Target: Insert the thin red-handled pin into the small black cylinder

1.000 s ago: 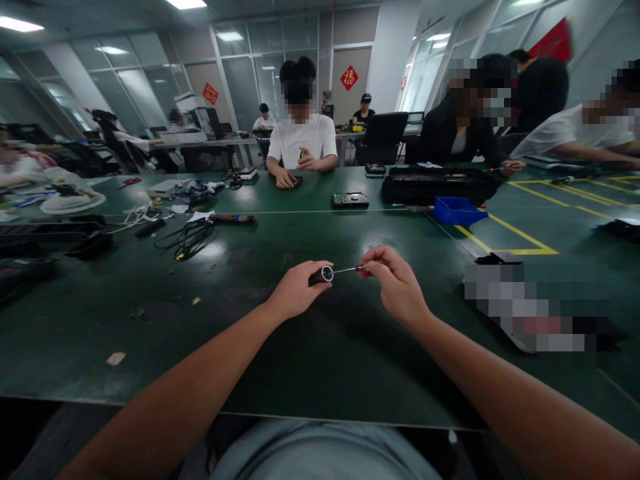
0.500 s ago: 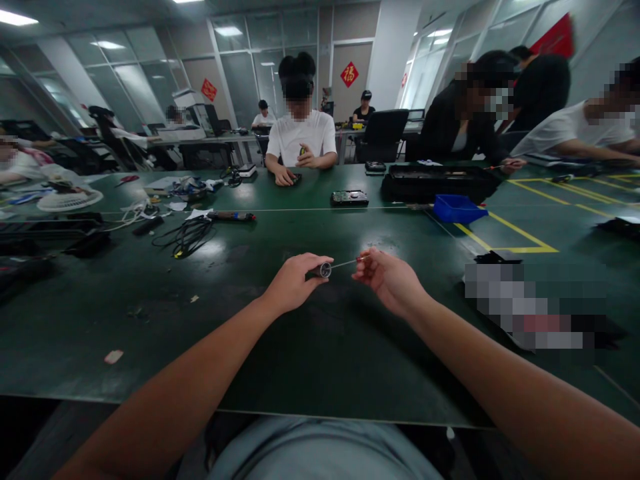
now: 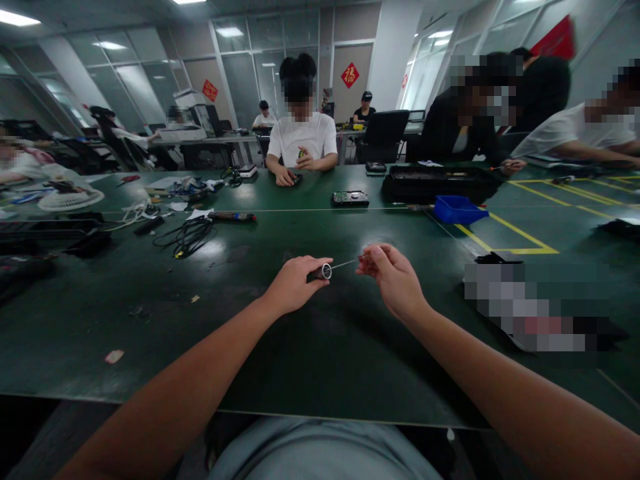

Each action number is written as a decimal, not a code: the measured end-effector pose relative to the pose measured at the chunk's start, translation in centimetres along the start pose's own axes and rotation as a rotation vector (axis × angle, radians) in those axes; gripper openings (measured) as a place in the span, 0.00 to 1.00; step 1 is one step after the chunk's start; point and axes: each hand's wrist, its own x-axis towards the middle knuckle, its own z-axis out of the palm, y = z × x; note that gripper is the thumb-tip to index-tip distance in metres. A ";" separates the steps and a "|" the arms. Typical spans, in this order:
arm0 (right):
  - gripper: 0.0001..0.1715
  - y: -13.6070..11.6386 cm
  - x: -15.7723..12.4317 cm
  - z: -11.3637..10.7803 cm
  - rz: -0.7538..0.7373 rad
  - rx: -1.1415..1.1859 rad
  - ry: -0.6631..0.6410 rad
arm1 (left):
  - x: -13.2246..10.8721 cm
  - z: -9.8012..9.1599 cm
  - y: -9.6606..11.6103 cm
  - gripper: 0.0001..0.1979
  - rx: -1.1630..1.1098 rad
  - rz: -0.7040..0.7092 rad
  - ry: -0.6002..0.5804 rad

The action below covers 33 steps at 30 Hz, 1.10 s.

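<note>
My left hand (image 3: 291, 287) is closed around a small dark cylinder with a pale round rim (image 3: 326, 271), its open end turned towards my right hand. Fingers and thumb grip it from above and below. My right hand (image 3: 399, 280) pinches the handle end of a thin screwdriver (image 3: 345, 265), mostly hidden by the fingers. The metal shaft runs left to the cylinder's rim, and its tip appears to be inside the opening. Both hands are held above the green table (image 3: 300, 360).
Ahead lies a bare hard drive (image 3: 350, 198), with a blue bin (image 3: 457, 209) and a long black housing (image 3: 435, 181) to its right. Black cables (image 3: 187, 235) lie left. A blurred-out item (image 3: 525, 307) is at right. A co-worker in a white shirt (image 3: 303, 137) sits opposite.
The fingers of my right hand have rolled around the screwdriver handle, and the wrist has turned slightly. My left hand and the cylinder stay nearly in place.
</note>
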 end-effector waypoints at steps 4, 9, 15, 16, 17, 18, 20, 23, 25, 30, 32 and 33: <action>0.14 -0.4 -0.7 0.2 -0.119 -0.217 -0.038 | -0.1 0.0 0.0 0.25 -0.009 -0.032 -0.017; 0.11 -1.0 -1.2 0.4 -0.177 -0.352 -0.017 | -0.2 0.3 -0.2 0.28 0.003 -0.037 -0.023; 0.11 -1.2 -1.4 0.4 -0.248 -0.461 -0.017 | -0.2 0.3 -0.2 0.29 0.025 -0.045 -0.040; 0.11 -1.3 -1.4 0.4 -0.258 -0.487 -0.031 | -0.2 0.3 -0.1 0.29 0.033 -0.048 -0.043; 0.11 -1.4 -1.5 0.4 -0.269 -0.515 -0.048 | -0.2 0.4 -0.2 0.29 0.042 -0.049 -0.047; 0.10 -1.5 -1.5 0.3 -0.281 -0.543 -0.070 | -0.2 0.4 -0.2 0.29 0.053 -0.048 -0.054; 0.10 -1.8 -1.6 0.3 -0.308 -0.604 -0.129 | -0.1 0.6 -0.4 0.29 0.082 -0.042 -0.080; 0.09 -2.1 -1.6 0.3 -0.349 -0.703 -0.185 | -0.1 0.7 -0.6 0.30 0.122 -0.030 -0.115; 0.08 -2.3 -1.5 0.3 -0.374 -0.754 -0.180 | -0.1 0.7 -0.6 0.30 0.131 -0.033 -0.125; 0.09 -2.0 -1.1 0.2 -0.359 -0.769 -0.166 | -0.1 0.5 -0.4 0.28 0.103 -0.059 -0.119; 0.09 -1.8 -1.1 0.1 -0.352 -0.750 -0.141 | -0.1 0.5 -0.4 0.27 0.096 -0.054 -0.120; 0.10 -1.7 -1.2 0.1 -0.354 -0.734 -0.119 | -0.2 0.5 -0.4 0.26 0.095 -0.047 -0.122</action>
